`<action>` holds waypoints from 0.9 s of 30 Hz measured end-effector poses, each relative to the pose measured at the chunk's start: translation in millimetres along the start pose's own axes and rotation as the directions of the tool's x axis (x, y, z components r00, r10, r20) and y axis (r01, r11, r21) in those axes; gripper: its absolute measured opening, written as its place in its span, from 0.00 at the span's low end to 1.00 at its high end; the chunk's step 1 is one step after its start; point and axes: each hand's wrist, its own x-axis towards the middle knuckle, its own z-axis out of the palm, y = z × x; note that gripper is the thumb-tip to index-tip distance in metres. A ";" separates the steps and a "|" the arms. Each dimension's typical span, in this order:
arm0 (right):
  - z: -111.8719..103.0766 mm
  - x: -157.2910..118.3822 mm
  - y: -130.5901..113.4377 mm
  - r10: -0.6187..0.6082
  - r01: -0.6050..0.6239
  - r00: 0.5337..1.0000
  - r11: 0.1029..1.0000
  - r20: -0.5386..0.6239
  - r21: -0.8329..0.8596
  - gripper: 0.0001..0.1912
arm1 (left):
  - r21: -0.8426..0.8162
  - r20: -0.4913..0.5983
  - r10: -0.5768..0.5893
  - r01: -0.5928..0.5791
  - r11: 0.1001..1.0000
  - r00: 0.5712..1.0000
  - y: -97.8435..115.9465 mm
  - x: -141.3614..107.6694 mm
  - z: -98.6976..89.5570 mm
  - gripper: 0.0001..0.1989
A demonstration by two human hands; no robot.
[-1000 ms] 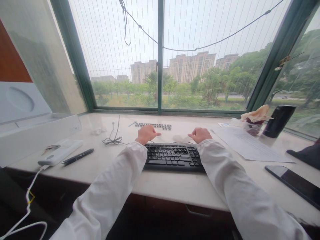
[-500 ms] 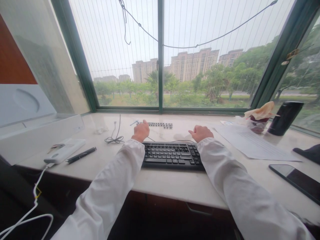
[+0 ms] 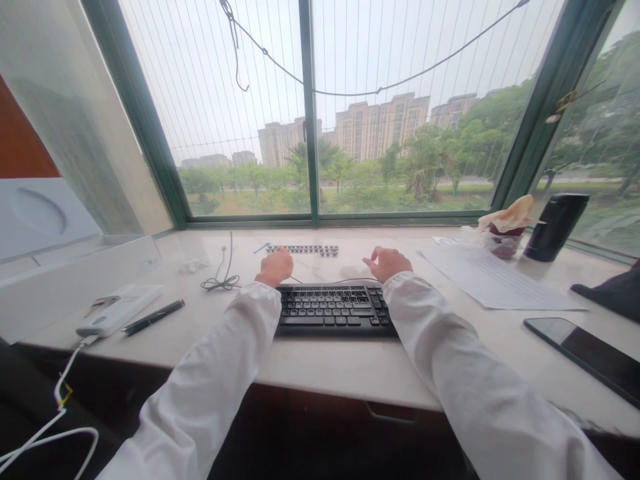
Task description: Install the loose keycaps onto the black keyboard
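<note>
A black keyboard (image 3: 327, 312) lies on the pale tabletop between my forearms. Some of its key positions show bare dark squares without caps. Behind it, loose keycaps (image 3: 305, 249) stand in rows near the window. My left hand (image 3: 276, 268) is curled closed just past the keyboard's top left corner, in front of the left end of the keycap rows; its fingertips are hidden. Beyond the keyboard's top right corner is my right hand (image 3: 391, 265), thumb and forefinger apart with a gap and nothing visible between them. Its other fingers are bent.
To the left are a coiled cable (image 3: 220, 283), a black pen (image 3: 153, 317), a white device (image 3: 120, 311) with a cord, and a clear box (image 3: 75, 280). On the right lie paper sheets (image 3: 500, 277), a phone (image 3: 585, 353), a black cylinder (image 3: 557, 228) and a wrapped cup (image 3: 503, 241).
The whole view has shifted slightly, so things appear further left. My right thumb and forefinger have spread apart. My left hand stays curled in about the same place.
</note>
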 end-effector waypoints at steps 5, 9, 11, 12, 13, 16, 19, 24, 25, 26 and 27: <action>15.7 1.1 -4.9 -0.178 0.177 0.984 0.984 0.017 0.015 0.20 | -0.010 -0.015 -0.001 0.000 1.000 1.000 2.4 0.8 2.4 0.23; 20.6 4.3 -1.8 -0.164 0.166 0.978 0.986 0.129 -0.007 0.18 | -0.012 -0.042 0.030 -0.030 0.999 0.999 5.6 0.5 2.3 0.20; 18.5 5.5 0.9 -0.149 0.151 0.977 0.989 0.154 -0.002 0.12 | -0.010 -0.051 0.060 -0.061 0.998 0.997 7.9 1.8 1.5 0.19; 16.7 5.8 2.0 -0.146 0.148 0.978 0.989 0.150 0.002 0.10 | -0.008 -0.052 0.080 -0.080 0.997 0.995 9.7 3.5 1.0 0.19; 14.7 6.0 2.6 -0.147 0.147 0.979 0.989 0.138 0.007 0.09 | -0.006 -0.050 0.101 -0.102 0.995 0.994 11.9 5.9 0.7 0.18; 9.2 5.9 1.6 -0.162 0.162 0.983 0.987 0.091 0.014 0.11 | 0.000 -0.014 0.177 -0.178 0.984 0.984 22.8 19.4 0.7 0.18; 7.5 5.5 -1.4 -0.185 0.185 0.982 0.983 0.045 -0.002 0.13 | 0.003 0.042 0.268 -0.269 0.963 0.962 38.7 40.8 3.4 0.17; 10.6 5.1 -3.1 -0.208 0.210 0.977 0.977 0.044 -0.040 0.15 | 0.026 0.095 0.342 -0.346 0.938 0.935 63.2 80.2 13.6 0.18; 11.2 4.9 -3.2 -0.205 0.207 0.978 0.977 0.042 -0.048 0.15 | 0.034 0.101 0.341 -0.346 0.938 0.934 66.7 86.7 16.2 0.19; 11.5 4.7 -3.3 -0.203 0.205 0.978 0.977 0.038 -0.056 0.16 | 0.042 0.107 0.341 -0.346 0.937 0.934 69.7 92.4 18.8 0.20; 11.7 4.5 -3.6 -0.202 0.204 0.979 0.977 0.033 -0.062 0.17 | 0.049 0.112 0.340 -0.347 0.937 0.934 72.2 97.2 21.5 0.20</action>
